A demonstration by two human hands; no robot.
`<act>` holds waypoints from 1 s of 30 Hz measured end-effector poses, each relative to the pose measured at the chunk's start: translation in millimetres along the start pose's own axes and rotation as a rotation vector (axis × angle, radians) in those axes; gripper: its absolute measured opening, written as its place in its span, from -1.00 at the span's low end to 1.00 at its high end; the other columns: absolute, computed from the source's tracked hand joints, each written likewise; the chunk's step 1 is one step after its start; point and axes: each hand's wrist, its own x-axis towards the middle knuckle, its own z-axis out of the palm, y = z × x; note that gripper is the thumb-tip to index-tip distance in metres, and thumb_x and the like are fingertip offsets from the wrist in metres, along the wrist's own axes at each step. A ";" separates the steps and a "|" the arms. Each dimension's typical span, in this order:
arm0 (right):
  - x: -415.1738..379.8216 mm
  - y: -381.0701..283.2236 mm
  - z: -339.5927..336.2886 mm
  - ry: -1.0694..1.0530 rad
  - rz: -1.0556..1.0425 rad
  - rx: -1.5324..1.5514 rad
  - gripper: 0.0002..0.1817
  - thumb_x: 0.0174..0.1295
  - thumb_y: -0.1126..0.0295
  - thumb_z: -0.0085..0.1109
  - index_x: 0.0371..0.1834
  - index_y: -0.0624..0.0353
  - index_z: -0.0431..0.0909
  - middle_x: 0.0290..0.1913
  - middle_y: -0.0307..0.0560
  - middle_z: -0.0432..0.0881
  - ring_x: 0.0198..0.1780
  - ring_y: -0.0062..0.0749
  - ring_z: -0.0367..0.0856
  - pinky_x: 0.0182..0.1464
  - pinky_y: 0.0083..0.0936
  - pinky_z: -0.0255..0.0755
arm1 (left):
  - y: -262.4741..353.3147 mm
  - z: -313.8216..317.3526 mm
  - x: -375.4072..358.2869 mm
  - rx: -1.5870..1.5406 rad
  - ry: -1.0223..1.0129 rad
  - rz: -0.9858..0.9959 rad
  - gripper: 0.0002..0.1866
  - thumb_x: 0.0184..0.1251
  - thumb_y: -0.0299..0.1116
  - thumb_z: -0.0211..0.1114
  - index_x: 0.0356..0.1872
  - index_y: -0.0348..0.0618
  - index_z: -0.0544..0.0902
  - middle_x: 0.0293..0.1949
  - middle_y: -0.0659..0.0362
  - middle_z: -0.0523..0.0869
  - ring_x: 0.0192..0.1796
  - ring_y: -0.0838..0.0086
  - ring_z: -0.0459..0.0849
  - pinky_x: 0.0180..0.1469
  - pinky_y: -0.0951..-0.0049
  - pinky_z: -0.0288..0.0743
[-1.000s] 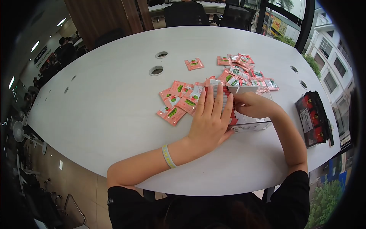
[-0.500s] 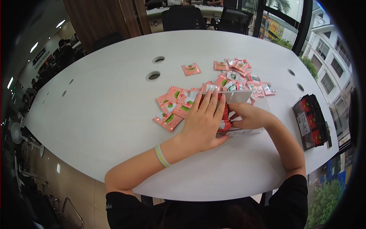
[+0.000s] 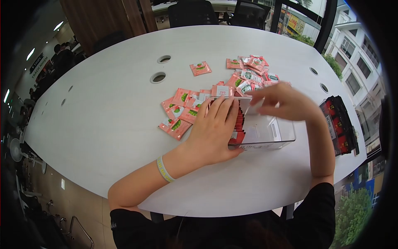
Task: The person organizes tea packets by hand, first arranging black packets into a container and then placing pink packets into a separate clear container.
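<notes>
My left hand [image 3: 213, 130], fingers stretched out, lies across the left end of a clear plastic box [image 3: 286, 139]. Its thumb is by the near wall. Red packets [image 3: 239, 122] stand in a tight row at that end, partly covered by my fingers. The right part of the box shows its bare bottom. Raised over the box's back right side is my right hand [image 3: 286, 101], slightly blurred, fingers apart and bent, with nothing visible in them. Pink sachets with green print [image 3: 176, 128] lie in a loose heap left of the box, and more sachets [image 3: 251, 76] lie behind it.
A single pink sachet [image 3: 200, 68] lies apart near two round table holes [image 3: 158, 77]. At the right edge of the white table [image 3: 103, 124] stands another clear box [image 3: 338, 126] holding black-and-red packets. Office chairs [image 3: 192, 14] stand beyond the far edge.
My right hand has lifted out of the box and moved up and right, its fingers leaving the red packets. My left hand stays on the box. The view has shifted slightly.
</notes>
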 end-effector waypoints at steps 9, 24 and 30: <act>133.0 176.8 -6.0 0.032 0.183 -0.515 -0.41 0.01 0.58 0.12 0.21 0.02 0.59 0.06 0.07 0.67 0.07 -0.01 0.63 0.16 -0.28 0.48 | 5.4 7.2 -3.2 0.030 0.002 0.056 -0.05 -0.10 0.05 0.51 0.22 -0.50 0.41 0.13 -0.12 0.47 0.21 0.09 0.44 0.31 0.10 0.29; 100.4 195.4 -15.6 -0.071 0.119 -0.590 -0.56 -0.08 0.55 0.34 -0.03 0.08 0.70 -0.23 0.07 0.69 -0.24 -0.10 0.66 -0.18 -0.24 0.52 | 1.8 8.3 -3.1 0.080 -0.032 0.066 -0.03 -0.10 0.14 0.48 0.20 -0.53 0.45 -0.07 0.01 0.53 -0.01 0.23 0.51 0.10 0.26 0.39; 79.6 148.6 -6.2 -0.077 0.174 -0.902 -0.85 0.10 0.43 0.21 -0.28 0.20 0.66 -0.27 -0.03 0.72 -0.20 -0.15 0.68 -0.21 -0.23 0.50 | -9.3 12.9 -0.5 0.015 0.118 0.095 -0.01 0.14 0.37 0.21 0.15 -0.58 0.47 -0.14 0.01 0.53 -0.06 0.24 0.47 0.02 0.28 0.34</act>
